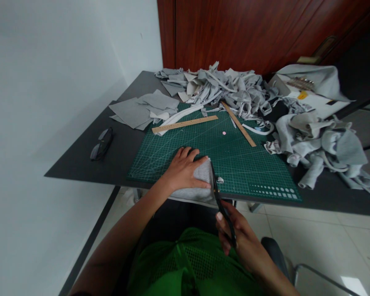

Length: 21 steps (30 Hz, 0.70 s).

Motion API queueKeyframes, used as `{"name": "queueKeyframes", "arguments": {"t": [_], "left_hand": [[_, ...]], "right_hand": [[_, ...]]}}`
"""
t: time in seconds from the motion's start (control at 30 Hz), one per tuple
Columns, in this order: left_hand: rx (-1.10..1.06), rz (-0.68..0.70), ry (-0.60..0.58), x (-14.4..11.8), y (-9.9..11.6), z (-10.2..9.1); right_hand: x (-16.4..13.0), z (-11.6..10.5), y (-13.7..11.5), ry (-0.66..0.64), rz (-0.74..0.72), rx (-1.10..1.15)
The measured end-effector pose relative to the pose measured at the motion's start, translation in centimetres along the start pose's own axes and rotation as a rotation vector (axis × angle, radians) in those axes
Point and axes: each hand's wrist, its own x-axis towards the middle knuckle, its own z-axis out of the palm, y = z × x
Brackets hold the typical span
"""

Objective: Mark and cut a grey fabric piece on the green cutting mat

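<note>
Nearest, the right hand is closed around the handles of black scissors, just below the table edge, blades pointing up along the right side of a folded piece of grey knit fabric. Just left of the blades, the left hand lies flat, fingers spread, pressing that fabric down where it overhangs the near edge of the green gridded cutting mat. A tiny grey offcut sits beside the blades. White markings at the mat's near right corner are too small to read. Farther out lie a small pink dot, two wooden rulers with unreadable scales, and, off the mat to the left, dark folded glasses on the dark grey table. Flat grey fabric sheets follow, then a heap of grey fabric strips and crumpled grey scraps at right.
</note>
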Motion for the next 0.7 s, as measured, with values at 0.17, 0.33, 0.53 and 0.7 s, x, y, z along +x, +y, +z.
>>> {"name": "queueKeyframes", "arguments": {"t": [0.17,0.33,0.53,0.7], "left_hand": [[0.000,0.008,0.006,0.0,-0.1,0.2],[0.004,0.014,0.007,0.0,-0.1,0.1],[0.020,0.022,0.028,0.0,-0.2,0.3],[0.018,0.031,0.032,0.0,-0.3,0.4]], "right_hand": [[0.0,-0.1,-0.3,0.010,0.002,0.004],[0.4,-0.1,0.4,0.003,0.016,0.100],[0.8,0.2,-0.4,0.012,0.038,0.214],[1.4,0.1,-1.6,0.006,0.076,0.195]]}}
